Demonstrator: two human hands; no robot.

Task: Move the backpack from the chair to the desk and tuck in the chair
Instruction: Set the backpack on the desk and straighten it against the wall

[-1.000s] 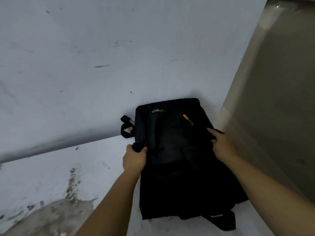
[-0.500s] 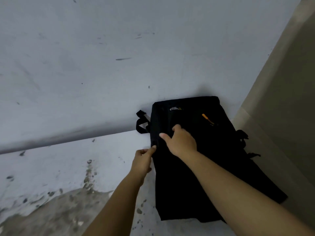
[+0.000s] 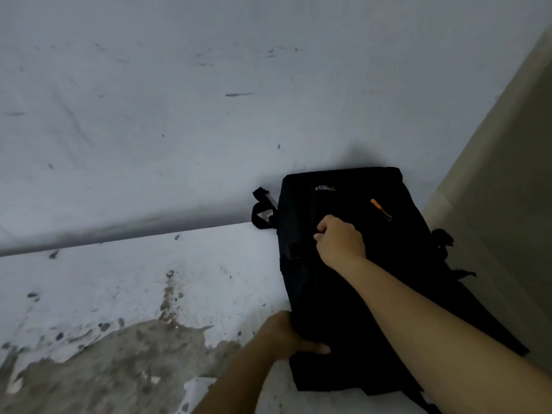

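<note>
A black backpack [image 3: 352, 294] with an orange zipper pull [image 3: 380, 208] lies flat on the white worn desk [image 3: 149, 288], its top end against the wall. My right hand [image 3: 339, 243] rests on its upper front, fingers curled into the fabric. My left hand [image 3: 288, 336] grips the bag's lower left edge, thumb on top. A strap loop [image 3: 260, 212] sticks out at the bag's upper left. The chair is out of sight.
A scuffed white wall [image 3: 209, 100] rises behind the desk. A beige wall or panel [image 3: 507, 189] closes in on the right, close to the bag. The desk's paint is worn to a brownish patch [image 3: 119, 369] at the front left.
My left hand has slid from the bag's upper left corner down to its lower left edge. My right hand moved from the right side to the bag's upper front and curled shut.
</note>
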